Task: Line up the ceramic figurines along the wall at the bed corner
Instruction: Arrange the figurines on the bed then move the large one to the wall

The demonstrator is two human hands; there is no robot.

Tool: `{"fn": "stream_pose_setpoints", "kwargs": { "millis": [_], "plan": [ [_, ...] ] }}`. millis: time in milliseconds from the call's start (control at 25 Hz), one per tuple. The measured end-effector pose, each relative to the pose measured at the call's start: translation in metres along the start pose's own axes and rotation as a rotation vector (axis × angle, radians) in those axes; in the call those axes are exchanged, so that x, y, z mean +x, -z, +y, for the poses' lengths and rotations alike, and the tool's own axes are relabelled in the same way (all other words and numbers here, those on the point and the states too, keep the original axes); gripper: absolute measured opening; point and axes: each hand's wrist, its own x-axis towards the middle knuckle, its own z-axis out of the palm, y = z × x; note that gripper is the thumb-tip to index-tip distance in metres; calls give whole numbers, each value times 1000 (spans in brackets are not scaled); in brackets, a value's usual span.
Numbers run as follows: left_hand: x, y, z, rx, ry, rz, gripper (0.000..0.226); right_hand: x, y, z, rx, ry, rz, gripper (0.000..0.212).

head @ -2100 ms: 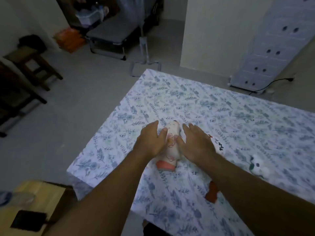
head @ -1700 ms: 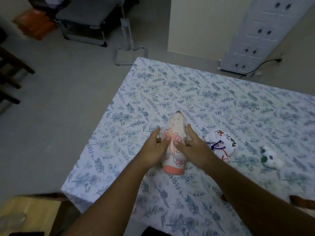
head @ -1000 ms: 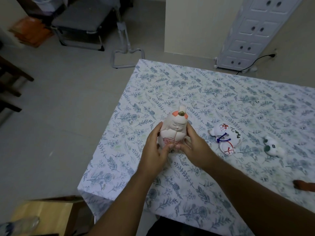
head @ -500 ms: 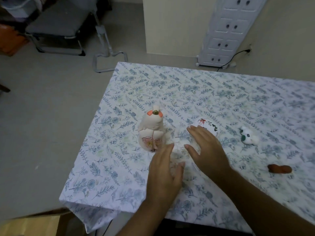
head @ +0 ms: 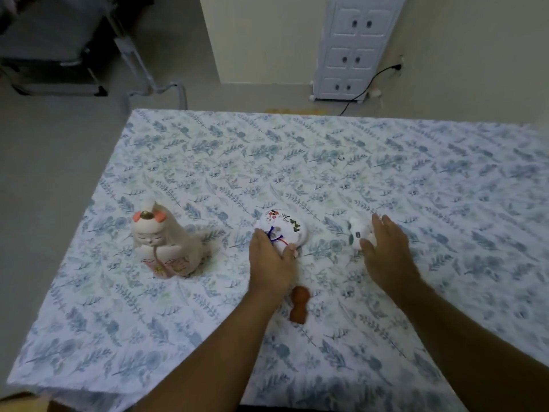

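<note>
A tall pale doll figurine (head: 165, 242) with orange hair pieces stands upright on the floral bedsheet (head: 297, 162) near its left edge. My left hand (head: 269, 258) grips a round white figurine (head: 285, 228) with a blue cord and painted marks, lying on the sheet. My right hand (head: 384, 248) closes over a small white animal figurine (head: 358, 231) with dark green spots. A small brown figurine (head: 298, 304) lies on its side between my forearms.
The bed's left edge drops to grey floor (head: 53, 162). A cream wall (head: 261, 37) and a white panelled cabinet (head: 353, 46) with a black cable stand beyond the bed's far edge. A dark metal-framed cot (head: 53, 55) sits at the far left.
Both hands set the tall doll upright and let it go. The left hand moved right onto the round white figurine, the right hand onto the small white animal. The view shifted right.
</note>
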Motion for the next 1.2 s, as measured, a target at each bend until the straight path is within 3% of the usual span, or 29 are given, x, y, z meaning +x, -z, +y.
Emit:
{"fn": "stream_pose_setpoints", "kwargs": {
  "millis": [160,400,520,800,1200],
  "plan": [
    [2,-17,15,-16,-57,73,88,16,-3,22,80,19,-133,66],
    [4,-29,48,-11,-198,142,74,20,0,6,326,106,-146,64],
    [9,-30,65,77,-254,106,76,28,-5,-8,305,192,-74,61],
    [12,-26,84,371,-347,87,65,43,-13,-18,213,198,21,59],
    [2,-32,53,295,-439,108,66,41,-18,-7,203,157,10,63]
  ]
}}
